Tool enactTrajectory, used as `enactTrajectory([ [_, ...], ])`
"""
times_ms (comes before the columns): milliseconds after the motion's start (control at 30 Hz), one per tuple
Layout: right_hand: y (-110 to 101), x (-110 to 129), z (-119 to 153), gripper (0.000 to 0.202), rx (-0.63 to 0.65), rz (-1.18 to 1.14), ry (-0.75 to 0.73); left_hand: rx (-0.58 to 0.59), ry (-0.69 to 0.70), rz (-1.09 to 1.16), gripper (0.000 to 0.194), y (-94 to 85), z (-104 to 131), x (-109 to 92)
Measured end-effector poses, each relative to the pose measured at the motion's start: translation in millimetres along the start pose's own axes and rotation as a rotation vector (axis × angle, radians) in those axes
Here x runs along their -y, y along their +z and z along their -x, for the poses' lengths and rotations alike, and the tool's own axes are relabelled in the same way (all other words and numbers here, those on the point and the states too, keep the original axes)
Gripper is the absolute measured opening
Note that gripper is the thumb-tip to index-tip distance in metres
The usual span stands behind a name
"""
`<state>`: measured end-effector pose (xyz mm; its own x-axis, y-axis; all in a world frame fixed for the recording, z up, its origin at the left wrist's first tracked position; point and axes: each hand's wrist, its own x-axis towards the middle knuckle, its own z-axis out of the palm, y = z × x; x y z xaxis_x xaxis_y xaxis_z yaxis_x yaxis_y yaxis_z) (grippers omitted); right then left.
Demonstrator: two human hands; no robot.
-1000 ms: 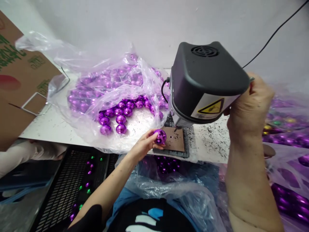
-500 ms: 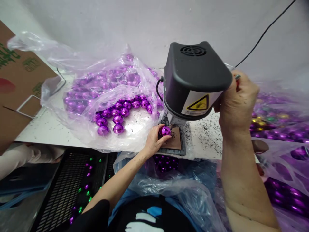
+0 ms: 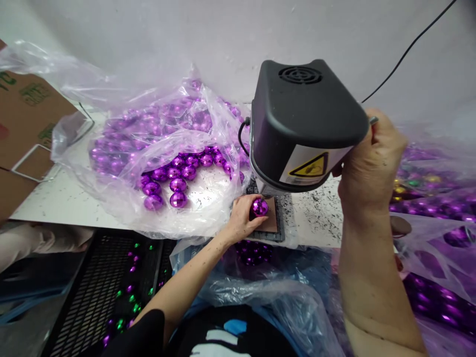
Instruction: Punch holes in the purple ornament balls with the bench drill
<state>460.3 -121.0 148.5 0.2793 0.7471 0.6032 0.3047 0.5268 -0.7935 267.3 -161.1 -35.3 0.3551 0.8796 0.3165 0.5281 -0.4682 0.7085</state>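
My left hand (image 3: 242, 218) pinches a shiny purple faceted bead (image 3: 259, 207) between thumb and fingers. The bead is over a brown pad (image 3: 270, 223) on the dark base plate (image 3: 279, 229), just below the head of a black bench machine (image 3: 305, 109). A yellow warning label (image 3: 310, 164) is on the machine's front. At its right side, my right hand (image 3: 372, 158) is closed round a lever handle; only a metal rod end (image 3: 374, 120) shows past the fingers. The machine's lower tip is hidden behind its housing.
Left of the machine, a clear plastic bag (image 3: 122, 198) spills purple beads (image 3: 178, 199) onto the white table (image 3: 33, 206), which is scattered with dark shavings. A cardboard box (image 3: 26, 124) stands far left. Below is a black crate (image 3: 85, 292); bagged beads (image 3: 439, 302) lie right.
The view has shifted slightly. My left hand and the bead sit slightly nearer to me relative to the machine. My right hand keeps its grip at the machine's side.
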Motion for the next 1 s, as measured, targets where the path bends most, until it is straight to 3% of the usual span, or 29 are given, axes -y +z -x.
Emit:
enactTrajectory([
  [133,-0.7,3.8,6.6,0.051,-0.022,0.071,-0.014,0.021,0.027,-0.024,0.044,-1.2,1.5,-2.1],
  [300,-12.1,10.3,42.7,0.027,-0.129,0.310,-0.232,0.073,-0.008,-0.049,0.039,-4.8,1.0,-8.9],
  [500,-26.9,4.9,86.5,0.003,-0.054,0.391,-0.279,0.064,-0.008,-0.031,0.045,-5.0,1.0,-8.7],
  [600,-25.4,-1.3,97.7,0.006,-0.085,0.414,-0.303,0.069,-0.012,-0.024,0.045,-4.1,1.8,-7.4],
  [767,-20.9,-9.8,108.1,0.007,-0.034,0.388,-0.274,0.081,0.004,-0.024,0.044,-4.9,2.0,-7.5],
  [1000,-24.3,-19.7,111.6,0.009,-0.038,0.402,-0.357,0.060,0.012,-0.026,0.040,-5.9,1.0,-9.3],
])
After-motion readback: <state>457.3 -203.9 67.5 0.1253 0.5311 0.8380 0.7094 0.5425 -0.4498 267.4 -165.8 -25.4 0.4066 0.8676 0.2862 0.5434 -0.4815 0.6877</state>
